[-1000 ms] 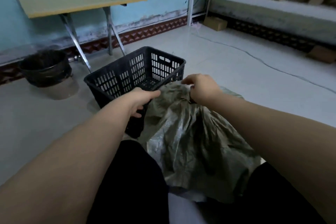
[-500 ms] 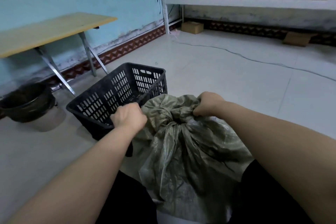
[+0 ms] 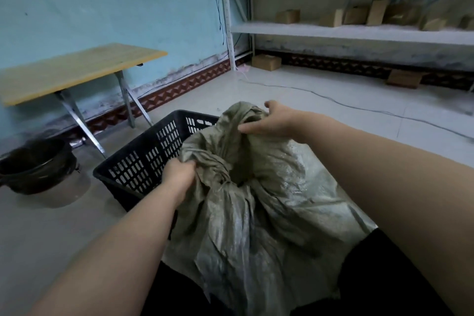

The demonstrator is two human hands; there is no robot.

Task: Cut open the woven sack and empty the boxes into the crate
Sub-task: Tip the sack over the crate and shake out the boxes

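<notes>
Both hands grasp the woven sack [image 3: 256, 200]: left hand [image 3: 179, 174] clenched on its bunched mouth, right hand [image 3: 274, 120] pinching the raised edge. Risk: cloth slips, boxes spill beside the crate [image 3: 143, 167].

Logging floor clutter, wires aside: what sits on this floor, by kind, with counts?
Woven sack: 1
Black crate: 1
Folding table: 1
Black bin: 1
Cardboard boxes: 2
Total: 6
</notes>
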